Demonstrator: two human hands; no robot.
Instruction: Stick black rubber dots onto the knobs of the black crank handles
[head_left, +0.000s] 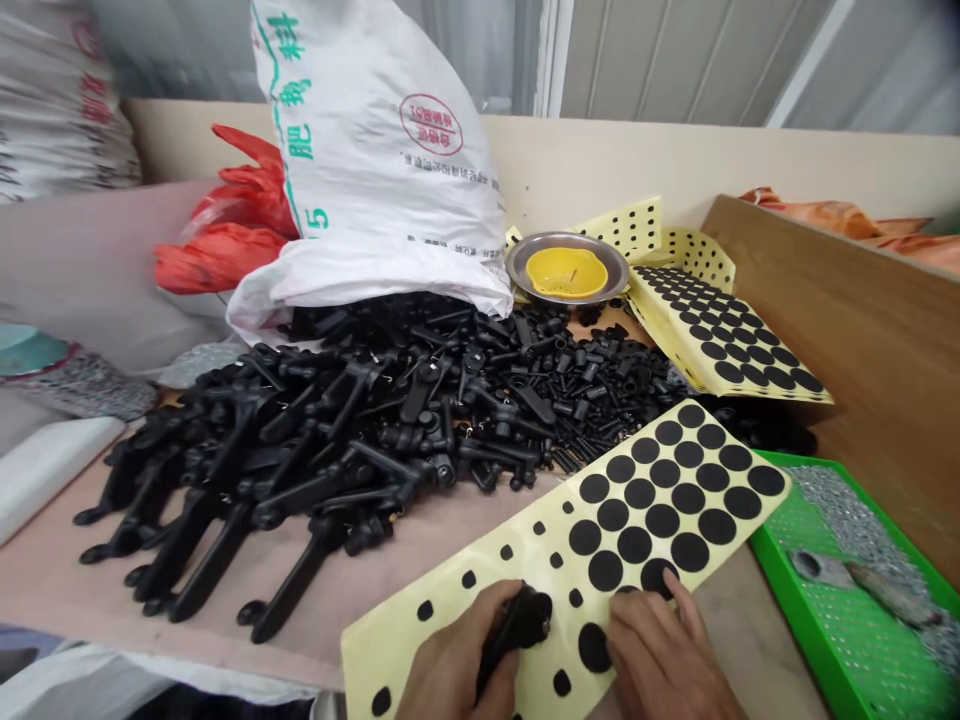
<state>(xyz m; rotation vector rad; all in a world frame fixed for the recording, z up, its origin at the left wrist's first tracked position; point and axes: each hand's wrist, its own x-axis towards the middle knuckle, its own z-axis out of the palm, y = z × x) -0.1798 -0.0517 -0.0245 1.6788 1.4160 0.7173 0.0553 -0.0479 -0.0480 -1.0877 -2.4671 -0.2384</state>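
My left hand [461,660] is wrapped round a black plastic part [517,625], a long piece with a rounded, knobbed end, and rests over the yellow backing sheet. Several round black stickers [662,520] fill the far right part of this sheet [450,650], while small black dots mark its left part. My right hand [664,650] lies on the sheet's near edge with curled fingers, gripping at a round black sticker [658,577]. The fingers partly cover that sticker. Another large round sticker [595,648] lies between my two hands.
A heap of black plastic parts [337,430] spreads from a white woven sack [382,150]. Behind it are a metal bowl [517,265] with a yellow basket [566,272], and more sticker sheets [694,335]. A green tray [847,610] of small metal pieces stands right, beside a wooden board [840,300].
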